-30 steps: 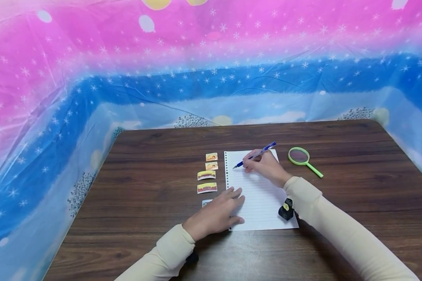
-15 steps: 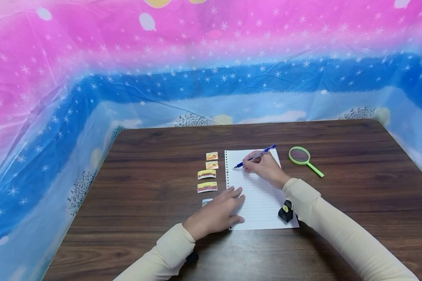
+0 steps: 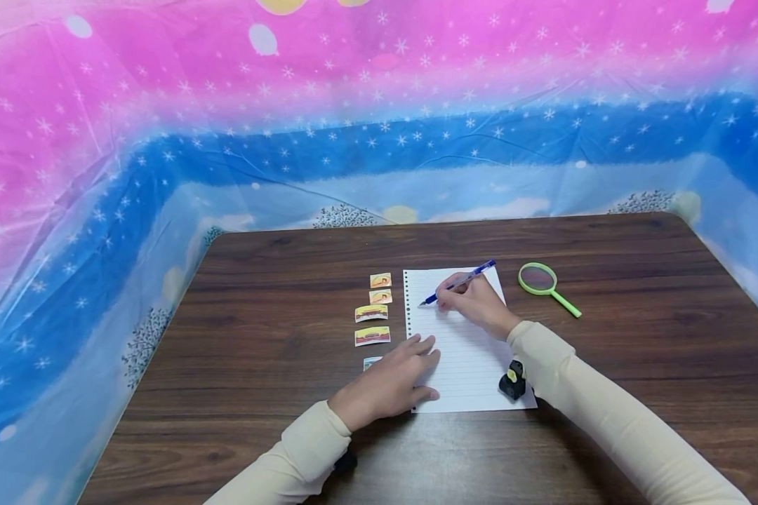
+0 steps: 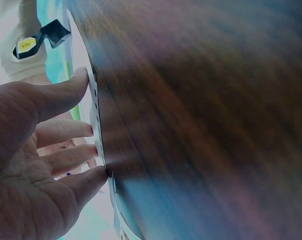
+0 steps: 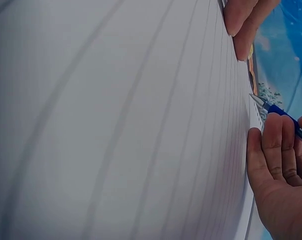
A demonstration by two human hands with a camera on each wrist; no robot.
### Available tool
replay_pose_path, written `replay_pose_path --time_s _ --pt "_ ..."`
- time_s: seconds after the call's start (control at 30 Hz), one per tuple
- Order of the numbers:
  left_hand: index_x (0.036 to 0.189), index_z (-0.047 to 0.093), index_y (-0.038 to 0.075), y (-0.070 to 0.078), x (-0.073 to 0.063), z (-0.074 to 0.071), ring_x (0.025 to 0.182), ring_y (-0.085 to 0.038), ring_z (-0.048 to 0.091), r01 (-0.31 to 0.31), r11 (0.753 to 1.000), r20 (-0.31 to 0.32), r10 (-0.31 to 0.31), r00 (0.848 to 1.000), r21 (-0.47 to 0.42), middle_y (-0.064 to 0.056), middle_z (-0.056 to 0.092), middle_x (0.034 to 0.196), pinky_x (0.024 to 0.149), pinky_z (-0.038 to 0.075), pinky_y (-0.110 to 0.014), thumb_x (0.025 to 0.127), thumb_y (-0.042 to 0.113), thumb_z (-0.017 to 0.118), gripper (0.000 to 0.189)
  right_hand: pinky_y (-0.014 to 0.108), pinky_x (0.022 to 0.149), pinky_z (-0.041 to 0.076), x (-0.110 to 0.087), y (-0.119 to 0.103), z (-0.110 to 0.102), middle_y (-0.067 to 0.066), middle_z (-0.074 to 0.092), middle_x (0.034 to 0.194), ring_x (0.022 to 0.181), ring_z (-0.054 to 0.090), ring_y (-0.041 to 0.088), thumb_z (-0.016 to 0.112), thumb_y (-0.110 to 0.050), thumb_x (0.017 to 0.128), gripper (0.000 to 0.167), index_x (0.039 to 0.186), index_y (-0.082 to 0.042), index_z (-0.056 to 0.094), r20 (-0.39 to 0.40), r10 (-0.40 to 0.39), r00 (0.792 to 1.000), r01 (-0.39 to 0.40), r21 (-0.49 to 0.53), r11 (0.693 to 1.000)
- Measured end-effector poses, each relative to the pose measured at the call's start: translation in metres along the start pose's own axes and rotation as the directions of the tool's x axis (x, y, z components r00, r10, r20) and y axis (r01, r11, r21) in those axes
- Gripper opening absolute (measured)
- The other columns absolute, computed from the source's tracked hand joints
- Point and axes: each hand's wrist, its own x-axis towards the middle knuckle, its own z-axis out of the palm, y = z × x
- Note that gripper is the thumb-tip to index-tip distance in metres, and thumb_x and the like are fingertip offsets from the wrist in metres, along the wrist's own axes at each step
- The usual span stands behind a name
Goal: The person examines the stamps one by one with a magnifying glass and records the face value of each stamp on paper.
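Note:
A sheet of lined paper (image 3: 467,379) with punched holes down its left edge lies on the table. My right hand (image 3: 476,303) rests on its upper part and pinches a blue pen (image 3: 485,267). The pen leans to the upper right, its metal tip (image 5: 256,99) right at the page near the holes. My left hand (image 3: 391,379) lies on the paper's lower left edge with fingers spread. In the left wrist view its fingertips (image 4: 83,75) touch the sheet along the holes. Partly under that hand in the head view is a small bluish card (image 3: 371,362).
Left of the paper, two small orange cards (image 3: 380,280) and two yellow and red cards (image 3: 372,336) lie in a column. A green magnifying glass (image 3: 538,279) lies right of the paper. Patterned cloth (image 3: 354,154) hangs behind the brown wooden table (image 3: 259,337).
The pen has shifted very slightly, its tip a touch lower and to the right on the page. My left hand, the paper and the cards have stayed in place.

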Motion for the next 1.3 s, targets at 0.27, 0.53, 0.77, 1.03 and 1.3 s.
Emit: replay_pose_path --time_s 0.27,0.53,0.77,1.03,1.3 --pt "0.14 0.057 -0.003 0.0006 -0.0008 -0.0005 0.143 -0.038 0.039 -0.013 1.0 -0.012 0.013 1.0 -0.002 -0.022 0.045 0.153 0.118 0.033 -0.042 0.096 0.03 0.072 0.057 0.035 0.083 0.053 0.0001 0.0015 -0.0002 0.016 0.072 0.091 0.087 0.07 0.027 0.063 -0.013 0.097 0.018 0.104 0.003 0.067 0.01 0.004 1.0 -0.003 -0.034 0.999" --pt "0.141 0.056 -0.001 0.0007 0.0001 -0.0014 0.144 -0.037 0.038 0.0 1.0 0.002 0.0 1.0 -0.002 -0.02 0.044 0.154 0.118 0.032 -0.041 0.097 0.031 0.071 0.057 0.033 0.084 0.054 -0.0022 0.0016 -0.0009 0.019 0.071 0.095 0.09 0.069 0.028 0.063 -0.014 0.098 0.02 0.106 0.004 0.066 0.01 -0.006 1.0 0.007 -0.01 1.0" --pt "0.142 0.056 -0.001 0.0014 0.0002 -0.0012 0.145 -0.036 0.037 0.008 1.0 0.006 -0.008 1.0 -0.006 -0.019 0.043 0.155 0.118 0.031 -0.041 0.097 0.032 0.071 0.058 0.036 0.086 0.055 -0.001 0.0031 -0.0007 0.02 0.071 0.096 0.092 0.069 0.029 0.062 -0.015 0.099 0.021 0.107 0.004 0.066 0.012 0.007 1.0 -0.007 -0.005 1.0" --pt "0.141 0.056 -0.001 0.0021 -0.0002 -0.0021 0.145 -0.037 0.038 0.005 1.0 0.001 -0.005 1.0 0.0 -0.019 0.044 0.154 0.118 0.032 -0.041 0.096 0.031 0.071 0.058 0.034 0.082 0.053 -0.0018 0.0024 0.0002 0.014 0.071 0.092 0.087 0.068 0.026 0.061 -0.015 0.098 0.017 0.103 0.0 0.067 -0.011 0.012 1.0 -0.012 -0.047 0.999" --pt "0.143 0.056 0.0 0.0022 0.0002 -0.0017 0.146 -0.036 0.036 0.026 1.0 0.021 -0.025 0.999 -0.012 -0.018 0.043 0.155 0.118 0.032 -0.042 0.097 0.032 0.071 0.058 0.032 0.085 0.053 -0.0047 0.0033 0.0007 0.013 0.072 0.091 0.09 0.07 0.024 0.059 -0.02 0.101 0.02 0.105 -0.001 0.067 -0.049 0.027 0.998 -0.029 -0.037 0.999"
